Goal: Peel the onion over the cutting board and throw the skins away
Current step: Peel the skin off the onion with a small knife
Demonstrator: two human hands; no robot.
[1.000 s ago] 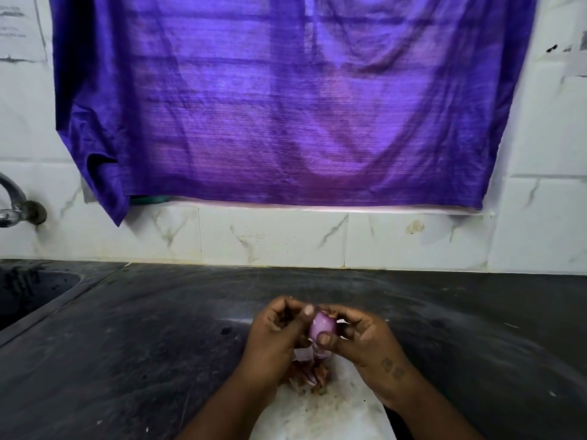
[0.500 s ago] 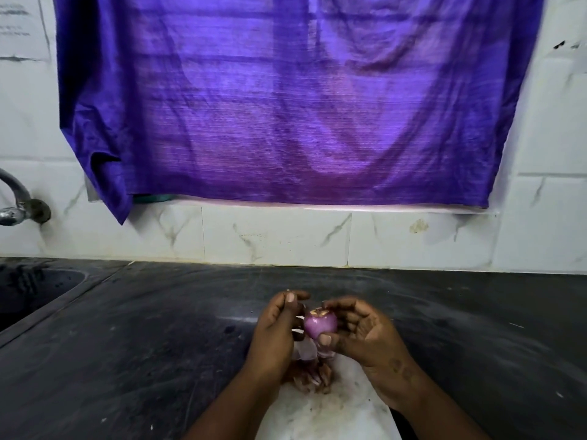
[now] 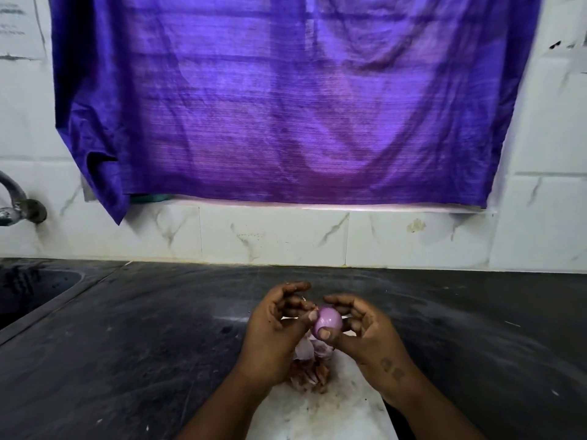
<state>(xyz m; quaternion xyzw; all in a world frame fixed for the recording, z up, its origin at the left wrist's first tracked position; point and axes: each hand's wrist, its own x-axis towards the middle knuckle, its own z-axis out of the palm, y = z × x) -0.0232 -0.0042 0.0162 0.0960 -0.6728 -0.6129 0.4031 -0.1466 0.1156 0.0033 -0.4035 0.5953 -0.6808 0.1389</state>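
Observation:
A small purple onion (image 3: 328, 319), smooth and glossy, hangs above the white cutting board (image 3: 330, 411). My right hand (image 3: 365, 335) holds it between thumb and curled fingers. My left hand (image 3: 276, 325) is at the onion's left side, with its thumb against the onion and a small scrap of skin at its fingertips. A heap of reddish and pale onion skins (image 3: 309, 373) lies on the board beneath my hands, partly hidden by my left wrist.
The board lies on a dark stone counter (image 3: 143, 344). A sink (image 3: 28, 290) and a metal tap (image 3: 16, 201) are at the far left. A white tiled wall and a purple cloth (image 3: 286, 100) over a window stand behind.
The onion has turned in my right hand and now shows a smooth side. My left thumb has come down from the top of the onion to its left side.

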